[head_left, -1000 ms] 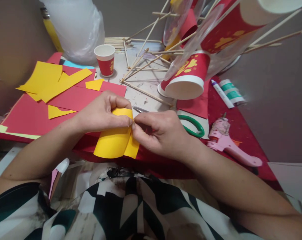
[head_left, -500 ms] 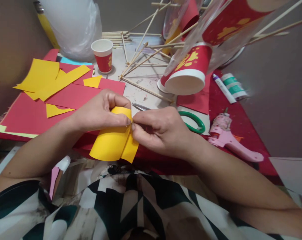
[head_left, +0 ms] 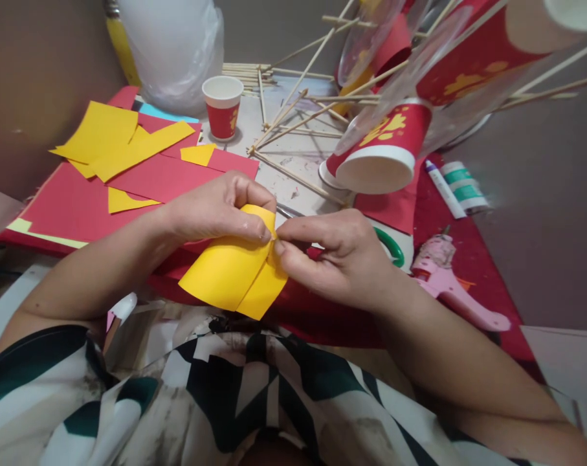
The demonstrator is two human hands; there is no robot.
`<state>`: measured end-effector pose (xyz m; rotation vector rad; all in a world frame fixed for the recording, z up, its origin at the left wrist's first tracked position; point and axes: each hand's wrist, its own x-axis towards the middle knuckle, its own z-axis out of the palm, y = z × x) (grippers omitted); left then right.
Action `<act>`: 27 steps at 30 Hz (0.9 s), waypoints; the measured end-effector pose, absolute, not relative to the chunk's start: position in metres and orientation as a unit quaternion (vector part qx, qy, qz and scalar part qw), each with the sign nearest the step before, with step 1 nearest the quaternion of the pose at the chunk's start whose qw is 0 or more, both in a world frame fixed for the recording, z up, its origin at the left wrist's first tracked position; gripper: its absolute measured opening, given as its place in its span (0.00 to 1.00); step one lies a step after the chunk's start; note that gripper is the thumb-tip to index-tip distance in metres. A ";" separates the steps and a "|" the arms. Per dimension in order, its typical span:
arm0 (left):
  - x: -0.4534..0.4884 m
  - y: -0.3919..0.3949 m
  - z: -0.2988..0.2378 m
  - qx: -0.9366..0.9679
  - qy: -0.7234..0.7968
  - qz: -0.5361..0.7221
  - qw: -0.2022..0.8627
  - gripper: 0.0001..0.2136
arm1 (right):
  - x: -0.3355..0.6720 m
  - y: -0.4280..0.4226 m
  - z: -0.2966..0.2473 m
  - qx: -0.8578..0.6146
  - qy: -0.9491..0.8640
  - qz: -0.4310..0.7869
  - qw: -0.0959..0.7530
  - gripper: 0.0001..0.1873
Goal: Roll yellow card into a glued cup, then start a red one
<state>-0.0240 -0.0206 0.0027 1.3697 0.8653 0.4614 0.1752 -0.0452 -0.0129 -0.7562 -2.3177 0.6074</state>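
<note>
Between my hands, over the table's near edge, a piece of yellow paper (head_left: pixel 230 268) is curled into a loose tube with its edges overlapping. My left hand (head_left: pixel 225 210) grips its upper part, thumb on top and fingers curled behind. At the overlap's top end, the thumb and forefinger of my right hand (head_left: pixel 339 255) pinch the paper close to my left thumb. Partly hidden behind my right hand lie scissors with a green handle (head_left: pixel 390 246). Yellow paper scraps (head_left: pixel 145 150) rest on red paper sheets (head_left: pixel 74 204) to the left.
A red paper cup (head_left: pixel 222 116) stands behind my hands. Thin wooden sticks joined in a frame (head_left: pixel 298 171) bear more red cups (head_left: pixel 378 171) in clear plastic at right. A pink glue gun (head_left: pixel 455 291), a marker (head_left: pixel 446 191) and a green-and-white bottle (head_left: pixel 465 188) lie at the right.
The view has shifted, so most things on the table appear farther right. The yellow paper tube looks flatter, its overlapping edge closer in. Both hands keep their hold on it.
</note>
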 end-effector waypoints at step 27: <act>-0.026 -0.023 -0.004 0.689 0.304 0.255 0.606 0.05 | 0.167 -0.045 -0.018 -0.284 -0.882 0.194 0.322 0.14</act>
